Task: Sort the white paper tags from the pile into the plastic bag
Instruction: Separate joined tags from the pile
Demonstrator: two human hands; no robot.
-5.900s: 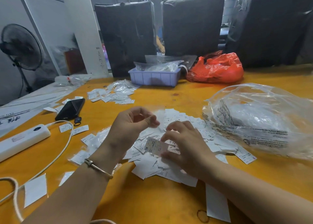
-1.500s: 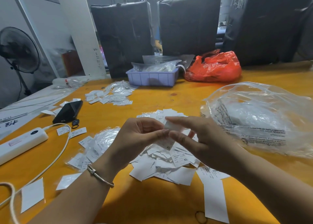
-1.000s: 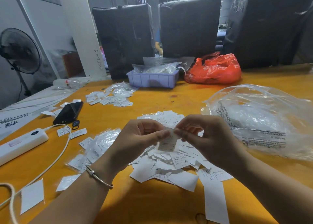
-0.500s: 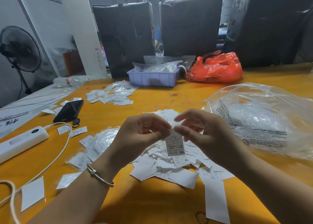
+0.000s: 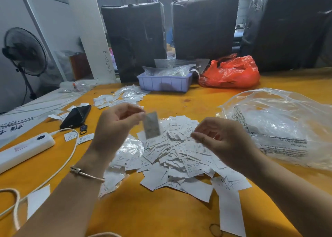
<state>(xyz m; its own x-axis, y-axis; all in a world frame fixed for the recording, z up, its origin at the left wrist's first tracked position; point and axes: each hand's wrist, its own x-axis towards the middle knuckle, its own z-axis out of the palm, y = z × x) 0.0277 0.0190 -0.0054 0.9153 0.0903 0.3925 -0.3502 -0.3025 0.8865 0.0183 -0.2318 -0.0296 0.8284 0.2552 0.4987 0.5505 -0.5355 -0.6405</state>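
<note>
A heap of white paper tags [image 5: 179,157] lies on the orange table [image 5: 161,215] in front of me. My left hand [image 5: 116,127] is raised above the heap's left side and pinches one tag [image 5: 151,124] by its top edge; the tag hangs down, blurred. My right hand [image 5: 222,139] hovers over the heap's right side with loosely curled fingers and holds nothing. A large clear plastic bag [image 5: 280,123] with printed text lies to the right of the heap. A small crumpled clear bag [image 5: 129,152] sits under my left wrist.
A black phone [image 5: 76,116], a white power strip [image 5: 25,150] and its cord [image 5: 68,165] lie at the left. A second scatter of tags [image 5: 118,97], a lavender tray [image 5: 165,83] and a red bag [image 5: 231,73] are farther back, before black wrapped blocks [image 5: 134,39].
Both hands held one tag together above the heap. Now my right hand has let go and moved right, while my left hand has lifted the tag up and leftward.
</note>
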